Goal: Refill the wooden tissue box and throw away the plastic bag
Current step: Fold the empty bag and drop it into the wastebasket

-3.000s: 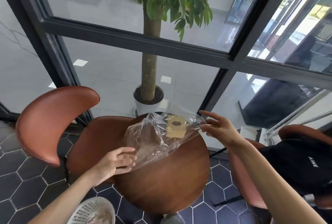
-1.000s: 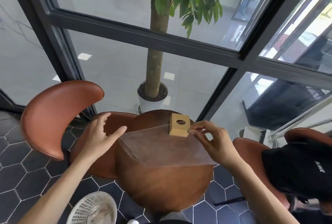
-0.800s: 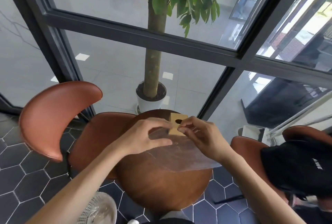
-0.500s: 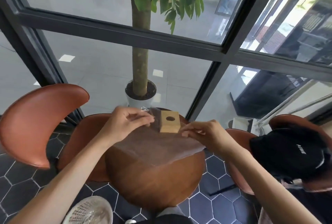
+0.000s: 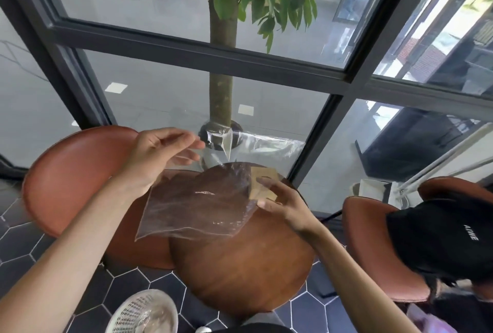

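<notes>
A clear plastic bag (image 5: 197, 204) hangs above the round wooden table (image 5: 240, 260), folded partly over. My left hand (image 5: 157, 154) pinches its upper left part, raised above the chair. My right hand (image 5: 282, 199) grips the bag's right edge, just in front of the small wooden tissue box (image 5: 262, 178). The box stands at the table's far edge, partly veiled by the plastic and by my right fingers. A further flap of the bag (image 5: 266, 148) stretches up and right in front of the window.
A brown leather chair (image 5: 69, 172) stands left of the table, another (image 5: 373, 242) at the right with a black cap (image 5: 450, 236) on it. A white mesh waste basket (image 5: 144, 314) sits on the tiled floor at the lower left. A potted tree (image 5: 221, 92) stands behind the glass.
The bag lay flat on the table half a second ago; both hands have lifted it off, the left hand rising and moving left. The box has not moved.
</notes>
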